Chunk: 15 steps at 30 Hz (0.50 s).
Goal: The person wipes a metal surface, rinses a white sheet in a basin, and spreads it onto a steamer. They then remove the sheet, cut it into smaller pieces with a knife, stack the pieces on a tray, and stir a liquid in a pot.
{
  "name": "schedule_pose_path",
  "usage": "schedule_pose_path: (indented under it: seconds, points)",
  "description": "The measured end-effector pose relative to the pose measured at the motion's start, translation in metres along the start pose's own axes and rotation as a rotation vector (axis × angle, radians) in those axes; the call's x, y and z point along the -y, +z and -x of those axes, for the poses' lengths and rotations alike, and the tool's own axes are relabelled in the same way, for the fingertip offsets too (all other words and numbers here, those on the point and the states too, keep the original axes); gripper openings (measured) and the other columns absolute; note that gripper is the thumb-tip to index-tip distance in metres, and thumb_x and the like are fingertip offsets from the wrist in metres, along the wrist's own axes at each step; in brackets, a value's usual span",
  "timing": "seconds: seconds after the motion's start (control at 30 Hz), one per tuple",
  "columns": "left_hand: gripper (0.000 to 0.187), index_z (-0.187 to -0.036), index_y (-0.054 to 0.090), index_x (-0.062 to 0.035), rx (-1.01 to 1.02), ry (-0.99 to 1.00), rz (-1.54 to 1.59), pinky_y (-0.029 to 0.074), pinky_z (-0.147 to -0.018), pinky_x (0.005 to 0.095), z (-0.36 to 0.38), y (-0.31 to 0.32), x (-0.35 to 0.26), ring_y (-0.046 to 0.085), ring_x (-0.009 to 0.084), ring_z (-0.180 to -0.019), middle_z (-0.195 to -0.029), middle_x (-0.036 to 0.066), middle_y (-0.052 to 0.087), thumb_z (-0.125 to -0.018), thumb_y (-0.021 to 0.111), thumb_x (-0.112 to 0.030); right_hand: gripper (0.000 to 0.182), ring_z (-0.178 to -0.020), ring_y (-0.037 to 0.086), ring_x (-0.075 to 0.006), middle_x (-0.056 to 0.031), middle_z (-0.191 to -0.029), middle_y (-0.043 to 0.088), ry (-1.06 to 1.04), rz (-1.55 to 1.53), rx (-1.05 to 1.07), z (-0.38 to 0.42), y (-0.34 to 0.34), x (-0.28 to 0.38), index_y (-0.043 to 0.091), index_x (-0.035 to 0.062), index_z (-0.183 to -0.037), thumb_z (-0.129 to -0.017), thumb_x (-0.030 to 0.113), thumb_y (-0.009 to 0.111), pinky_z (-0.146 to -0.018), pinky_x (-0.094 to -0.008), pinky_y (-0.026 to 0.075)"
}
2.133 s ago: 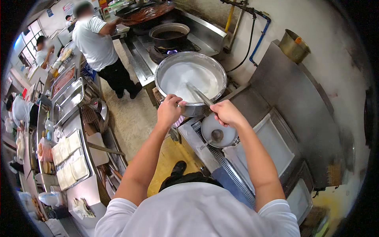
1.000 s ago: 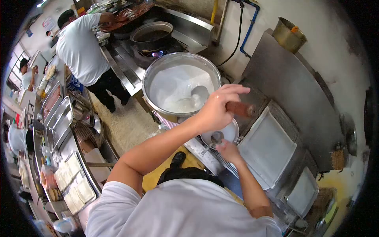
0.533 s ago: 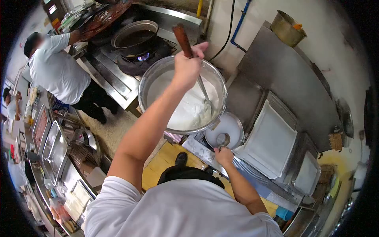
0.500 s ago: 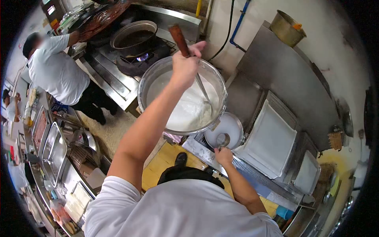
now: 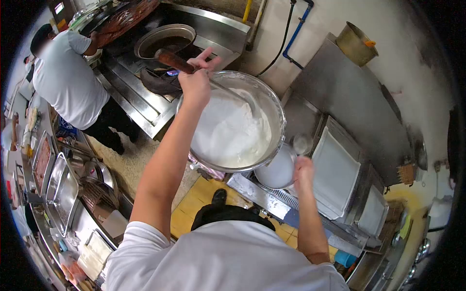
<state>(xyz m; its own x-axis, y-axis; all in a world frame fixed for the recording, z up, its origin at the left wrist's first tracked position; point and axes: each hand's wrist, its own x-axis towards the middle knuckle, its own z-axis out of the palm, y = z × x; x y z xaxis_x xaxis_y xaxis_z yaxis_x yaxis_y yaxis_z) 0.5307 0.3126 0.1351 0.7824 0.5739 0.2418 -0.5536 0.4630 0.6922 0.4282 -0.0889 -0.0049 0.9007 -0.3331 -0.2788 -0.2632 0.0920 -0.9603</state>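
My left hand (image 5: 195,89) is closed around the brown wooden handle (image 5: 174,60) of a long metal stirrer, one or two fingers raised off it. Its metal shaft (image 5: 233,93) slants down to the right into a large round metal pot (image 5: 280,123). Thick white liquid (image 5: 218,126) fills much of the pot, with foamy lumps on top; the stirrer's end is hard to make out there. At the lower right, my right hand (image 5: 304,169) grips a small ladle (image 5: 302,143), blurred, beside a smaller pan (image 5: 274,169) of white liquid.
Behind the pot, a dark pan (image 5: 165,35) stands on the stove. A co-worker (image 5: 73,72) stands at the left by a large wok. White-lined trays (image 5: 335,169) lie at the right. Metal trays (image 5: 63,194) line the left counter. A metal pot (image 5: 357,43) sits high on a ledge.
My left hand has swung left with the stirrer, which now lies at a flatter slant. My right hand has moved right and up, lifting the ladle away from over the smaller pan.
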Motion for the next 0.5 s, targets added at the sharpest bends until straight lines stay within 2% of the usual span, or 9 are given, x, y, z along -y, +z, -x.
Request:
schedule_pose_path:
  seconds: [0.03,0.13,0.2,0.23,0.3,0.33,0.43,0.47,0.5]
  points:
    - [0.026,-0.079,0.046,-0.0015,0.001,0.018,-0.013,0.053,-0.103,0.0514,0.001,-0.008,-0.006,0.063,0.0465,-0.117,-0.139,0.031,0.052,-0.077,0.037,0.024,0.010,-0.051,0.044,-0.0094,0.0008,-0.069,0.052,-0.006,0.011,0.105,-0.007,0.000,0.025,0.062,0.0074,-0.099,-0.095,0.008,0.052,-0.040,-0.0268,0.031]
    - [0.027,-0.078,0.047,-0.0003,-0.038,0.081,-0.024,0.053,-0.104,0.0532,0.009,-0.028,-0.025,0.066,0.0443,-0.111,-0.139,0.031,0.052,-0.073,0.035,0.023,0.014,-0.057,0.049,-0.0114,-0.0011,-0.072,0.056,-0.039,-0.078,0.316,0.008,0.034,0.112,0.062,0.0058,-0.104,-0.101,0.017,0.055,-0.048,-0.0268,0.041]
    - [0.026,-0.077,0.048,-0.0007,-0.091,0.095,-0.031,0.053,-0.103,0.0535,0.017,-0.039,-0.037,0.067,0.0417,-0.107,-0.139,0.032,0.053,-0.071,0.036,0.022,0.014,-0.056,0.049,-0.0103,-0.0005,-0.070,0.057,-0.148,0.011,0.376,0.020,0.075,0.142,0.064,0.0054,-0.103,-0.098,0.017,0.058,-0.050,-0.0267,0.042]
    - [0.027,-0.079,0.049,-0.0015,-0.080,0.116,-0.033,0.053,-0.094,0.0472,0.022,-0.046,-0.042,0.068,0.0409,-0.107,-0.138,0.031,0.054,-0.072,0.037,0.022,0.014,-0.056,0.049,-0.0098,-0.0002,-0.070,0.057,-0.203,0.053,0.408,0.020,0.094,0.150,0.064,0.0052,-0.103,-0.097,0.016,0.059,-0.051,-0.0266,0.042]
    - [0.029,-0.082,0.050,-0.0029,-0.055,0.155,-0.038,0.052,-0.075,0.0347,0.036,-0.061,-0.052,0.070,0.0394,-0.107,-0.138,0.029,0.056,-0.073,0.037,0.022,0.015,-0.066,0.060,-0.0171,-0.0086,-0.079,0.065,-0.258,0.379,0.511,0.003,0.121,0.149,0.065,0.0020,-0.104,-0.096,0.012,0.056,-0.060,-0.0335,0.050]
    - [0.030,-0.082,0.051,-0.0039,-0.042,0.177,-0.050,0.054,-0.083,0.0388,0.042,-0.067,-0.058,0.070,0.0385,-0.104,-0.136,0.029,0.057,-0.074,0.038,0.022,0.017,-0.070,0.065,-0.0208,-0.0128,-0.083,0.069,-0.284,0.543,0.558,-0.005,0.133,0.144,0.065,0.0004,-0.104,-0.096,0.010,0.055,-0.065,-0.0369,0.053]
    - [0.031,-0.082,0.051,-0.0040,-0.050,0.203,-0.075,0.053,-0.094,0.0452,0.069,-0.074,-0.077,0.071,0.0382,-0.102,-0.135,0.030,0.057,-0.074,0.038,0.023,0.021,-0.087,0.071,-0.0370,-0.0254,-0.097,0.071,-0.869,1.159,0.498,-0.025,0.175,0.116,0.067,-0.0017,-0.104,-0.093,0.002,0.049,-0.074,-0.0484,0.055]
    - [0.031,-0.083,0.051,-0.0040,-0.091,0.196,-0.133,0.049,-0.103,0.0507,0.081,-0.071,-0.084,0.071,0.0380,-0.101,-0.133,0.030,0.058,-0.074,0.039,0.023,0.022,-0.091,0.070,-0.0407,-0.0274,-0.100,0.070,-0.872,1.241,0.508,-0.025,0.186,0.111,0.067,-0.0020,-0.104,-0.092,0.001,0.049,-0.078,-0.0506,0.055]
    - [0.030,-0.083,0.050,-0.0033,-0.036,0.236,-0.103,0.048,-0.105,0.0535,0.088,-0.081,-0.080,0.071,0.0378,-0.101,-0.130,0.030,0.059,-0.075,0.039,0.023,0.023,-0.095,0.069,-0.0444,-0.0293,-0.103,0.070,-0.872,1.323,0.518,-0.022,0.198,0.108,0.067,-0.0023,-0.104,-0.091,0.000,0.048,-0.081,-0.0528,0.054]
